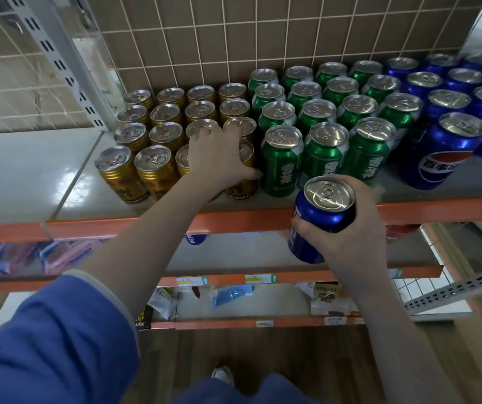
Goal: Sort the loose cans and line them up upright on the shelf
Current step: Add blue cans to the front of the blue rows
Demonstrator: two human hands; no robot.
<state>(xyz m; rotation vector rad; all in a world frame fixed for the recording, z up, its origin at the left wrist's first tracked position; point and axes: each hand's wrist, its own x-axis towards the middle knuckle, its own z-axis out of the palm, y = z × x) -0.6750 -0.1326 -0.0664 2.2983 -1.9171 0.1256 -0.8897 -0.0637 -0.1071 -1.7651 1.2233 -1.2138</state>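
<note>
On the top shelf (pixel 175 212), most of the sorting looks done from where I sit. At about ten o'clock from the middle of my view stands the block of gold cans (pixel 158 132), four rows deep and upright. At twelve o'clock stand the green cans (pixel 325 132), also upright in straight files, and at two o'clock the blue cans (pixel 449 112) run off toward the right edge, where I cannot count them.

My left hand (pixel 216 158) lies over the front right corner of the gold block, fingers spread across the lids and thumb reaching toward the nearest green can; whether it grasps the gold can beneath or only steadies it I cannot tell. My right hand (pixel 347 228) is wrapped firmly around one loose blue can (pixel 321 217), held upright at about five o'clock, just in front of the shelf's orange lip and not yet on the shelf.

I judge the task close to finished: this can needs a place in the blue group at the right, where the front row looks less even than the others. I see no other loose can.
</note>
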